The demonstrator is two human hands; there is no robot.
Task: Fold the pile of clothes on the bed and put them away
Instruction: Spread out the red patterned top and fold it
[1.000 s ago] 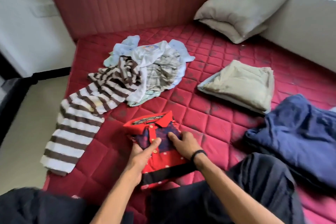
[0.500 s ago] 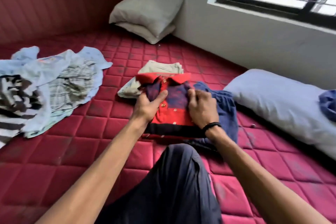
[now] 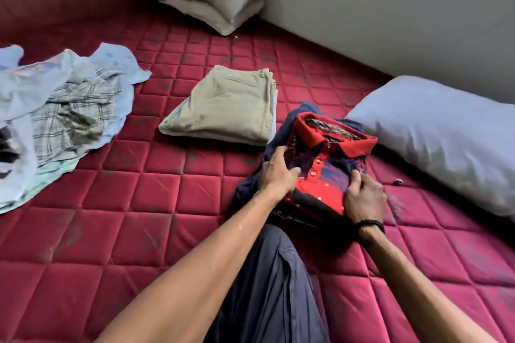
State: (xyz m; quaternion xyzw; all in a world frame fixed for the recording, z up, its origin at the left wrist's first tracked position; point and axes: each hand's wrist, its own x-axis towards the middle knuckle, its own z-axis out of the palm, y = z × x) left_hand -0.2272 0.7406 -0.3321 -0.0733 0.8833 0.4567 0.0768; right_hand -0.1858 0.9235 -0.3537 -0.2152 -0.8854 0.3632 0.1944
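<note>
Carried rightward onto the navy garment [image 3: 248,189], the folded red-collared polo shirt [image 3: 326,172] stayed gripped at both edges by left hand [image 3: 276,175] and right hand [image 3: 363,198]; soft, light.

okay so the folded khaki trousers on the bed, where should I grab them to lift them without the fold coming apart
Probably best by the two long side edges of the folded khaki trousers, a hand sliding under each from left and right. They lie flat on the red mattress in a tidy stacked rectangle, with the layered edges showing at the far right corner, so supporting from beneath should keep the layers together. Pinching only the top layer would likely unfold it.
</note>
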